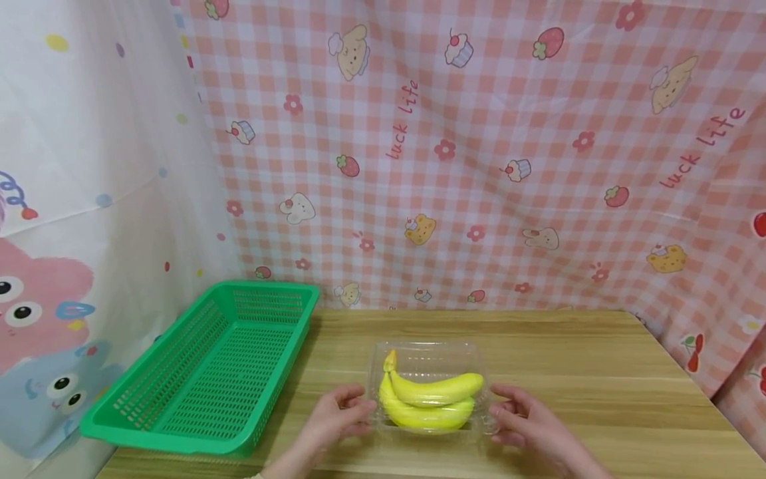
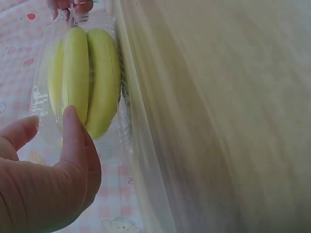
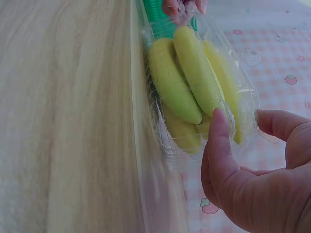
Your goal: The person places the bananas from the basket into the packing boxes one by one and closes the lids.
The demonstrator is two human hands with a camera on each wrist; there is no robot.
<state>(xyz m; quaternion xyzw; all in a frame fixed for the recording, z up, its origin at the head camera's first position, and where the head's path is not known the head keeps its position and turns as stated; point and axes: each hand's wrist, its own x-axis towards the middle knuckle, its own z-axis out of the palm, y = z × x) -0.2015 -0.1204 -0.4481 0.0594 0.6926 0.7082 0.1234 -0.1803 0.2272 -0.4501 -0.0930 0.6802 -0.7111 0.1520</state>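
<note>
A clear plastic clamshell box (image 1: 427, 356) sits on the wooden table before me. Yellow bananas (image 1: 433, 392) lie inside it, their stem end toward the back left. At the box's left end, my left hand (image 1: 342, 414) has its fingertips right at the edge, with thumb and fingers apart. My right hand (image 1: 526, 420) faces it from the other end. In the right wrist view, the right thumb and fingertips (image 3: 218, 121) are at the box's corner, beside a clear tab. Both hands have loosely bent fingers.
To the left stands a green plastic basket (image 1: 209, 372) with slotted sides. The wooden table (image 1: 598, 372) reaches back to a pink checked cloth (image 1: 449, 199). A white cloth with cartoon figures (image 1: 120, 166) hangs on the left.
</note>
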